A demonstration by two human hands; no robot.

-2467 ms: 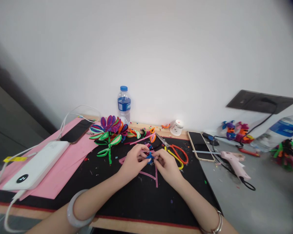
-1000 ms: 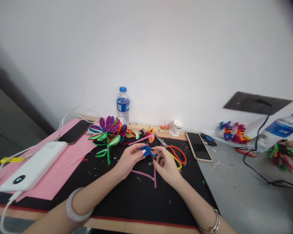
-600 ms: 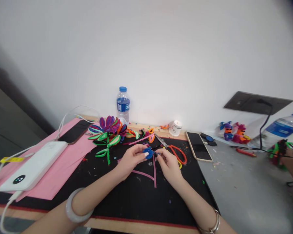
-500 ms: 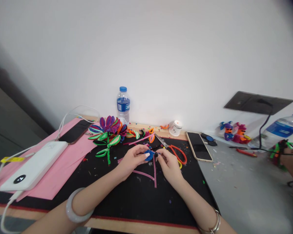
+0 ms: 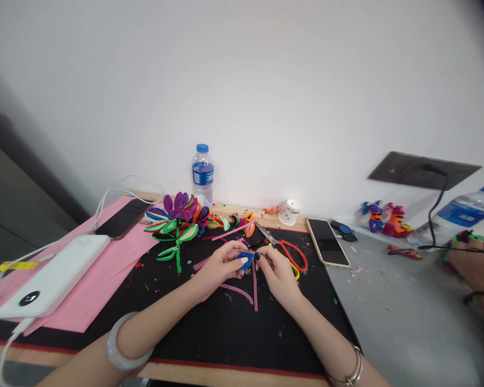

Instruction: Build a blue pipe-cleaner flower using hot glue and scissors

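Over the black mat point(image 5: 226, 333), my left hand point(image 5: 220, 266) and my right hand point(image 5: 278, 271) meet on a small blue pipe-cleaner coil point(image 5: 246, 259). The left fingers pinch the coil itself; the right fingertips pinch a small dark bit at its right edge. Loose pink pipe cleaners point(image 5: 242, 290) lie on the mat beneath my hands. A finished pipe-cleaner flower point(image 5: 177, 220) with green leaves rests just left of them.
Orange-and-yellow scissors point(image 5: 288, 252) and a phone point(image 5: 327, 242) lie to the right. A water bottle point(image 5: 203, 172) and small white cup point(image 5: 289, 211) stand by the wall. A power bank point(image 5: 52, 279) sits on pink paper point(image 5: 105, 274). Another person's hand point(image 5: 476, 263) is at the far right.
I lifted the blue coil off the mat between both hands and keep working it. The pink glue gun went from the right side, and another person's hand came in there.
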